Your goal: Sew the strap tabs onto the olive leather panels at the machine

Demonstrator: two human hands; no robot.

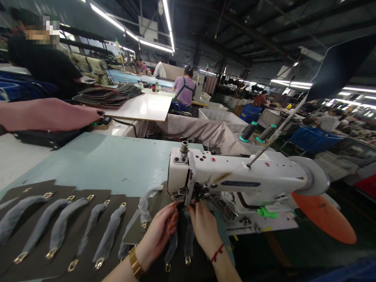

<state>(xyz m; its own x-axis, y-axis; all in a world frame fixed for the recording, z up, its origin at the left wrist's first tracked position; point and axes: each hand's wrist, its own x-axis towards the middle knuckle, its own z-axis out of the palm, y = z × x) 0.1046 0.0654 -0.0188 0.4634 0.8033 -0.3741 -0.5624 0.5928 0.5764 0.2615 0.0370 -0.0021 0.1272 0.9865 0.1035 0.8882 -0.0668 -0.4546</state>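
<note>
My left hand (pixel 165 224) is closed in a pinch just left of the needle area of a white sewing machine (pixel 217 172). Across from it, my right hand (pixel 204 221) has its fingers bent together beside the presser foot. What the fingertips grip is hidden by the hands and the machine head. Beneath both hands lies a dark panel that looks like leather. Two film-wrapped straps (pixel 189 239) with gold buckles hang toward me between my wrists. Left of my left hand, another wrapped strap (pixel 144 205) rests on a dark panel (pixel 136 231).
Several dark panels with wrapped, gold-buckled straps (pixel 60 231) overlap across the pale blue tabletop (pixel 117 156). Thread spools (pixel 249 131) stand behind the machine; an orange disc (pixel 326 219) is at its right. A pink sheet (pixel 47 113) lies at left. Co-workers (pixel 185 88) sit farther off.
</note>
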